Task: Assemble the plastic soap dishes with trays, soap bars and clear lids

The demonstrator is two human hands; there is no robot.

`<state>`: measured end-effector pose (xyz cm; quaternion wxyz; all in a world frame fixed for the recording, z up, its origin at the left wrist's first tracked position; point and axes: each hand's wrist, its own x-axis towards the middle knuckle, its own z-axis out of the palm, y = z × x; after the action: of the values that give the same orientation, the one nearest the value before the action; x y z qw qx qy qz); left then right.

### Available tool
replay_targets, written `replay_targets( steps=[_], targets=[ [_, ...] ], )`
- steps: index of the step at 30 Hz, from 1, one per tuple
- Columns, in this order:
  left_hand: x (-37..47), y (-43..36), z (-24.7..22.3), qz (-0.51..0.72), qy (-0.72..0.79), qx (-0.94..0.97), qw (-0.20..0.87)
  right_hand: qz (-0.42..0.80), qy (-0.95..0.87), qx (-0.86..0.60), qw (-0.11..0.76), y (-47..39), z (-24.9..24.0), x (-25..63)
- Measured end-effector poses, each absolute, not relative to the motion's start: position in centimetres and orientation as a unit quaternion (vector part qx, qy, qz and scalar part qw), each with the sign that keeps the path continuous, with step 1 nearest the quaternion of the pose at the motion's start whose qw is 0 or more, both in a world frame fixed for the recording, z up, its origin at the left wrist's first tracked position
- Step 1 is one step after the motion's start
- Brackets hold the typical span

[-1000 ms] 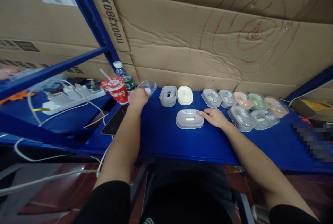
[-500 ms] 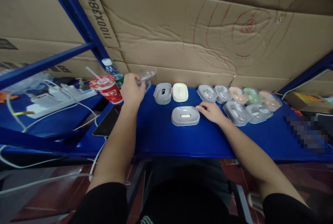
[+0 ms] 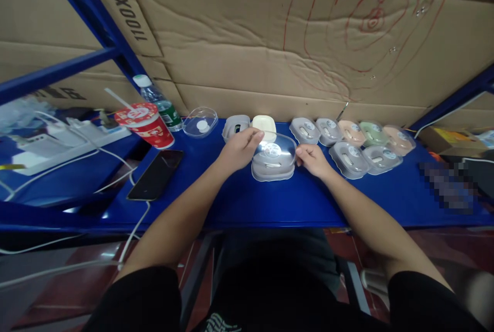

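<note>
At mid-counter, the clear lid sits over the grey soap dish, the left hand pinching its left rim and the right hand closed lightly on the dish's right edge; thin plastic, probably light, springy and slippery, so best held by the rims, never the dome

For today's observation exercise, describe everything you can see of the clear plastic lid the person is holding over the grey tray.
The clear lid is a see-through, glossy dome, oval in outline, with a round white sticker on top. It sits over the grey soap tray on the blue shelf, tilted slightly, not clearly pressed shut. The left hand grips its left edge; the right hand touches its right edge.
</note>
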<state>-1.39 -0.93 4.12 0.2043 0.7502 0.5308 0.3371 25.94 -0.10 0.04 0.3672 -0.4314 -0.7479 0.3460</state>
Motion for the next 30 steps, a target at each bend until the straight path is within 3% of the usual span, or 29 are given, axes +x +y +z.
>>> replay_targets(
  steps=[6,13,19,30],
  targets=[
    [-0.8,-1.7,4.3,0.156,0.617,0.764,0.106,0.385,-0.725,-0.482,0.308,0.2,0.0,25.9],
    [0.1,-2.0,3.8,0.025,0.619,0.777,0.113,0.333,-0.754,-0.513,0.238,0.9,-0.5,26.3],
    [0.1,-1.4,3.0,0.02,0.609,0.782,0.126,0.278,-0.792,-0.512,0.183,1.0,-0.4,26.5],
    [0.4,-1.4,2.6,0.018,0.597,0.793,0.116,0.221,-0.795,-0.539,0.166,1.4,-0.4,27.1]
  ],
)
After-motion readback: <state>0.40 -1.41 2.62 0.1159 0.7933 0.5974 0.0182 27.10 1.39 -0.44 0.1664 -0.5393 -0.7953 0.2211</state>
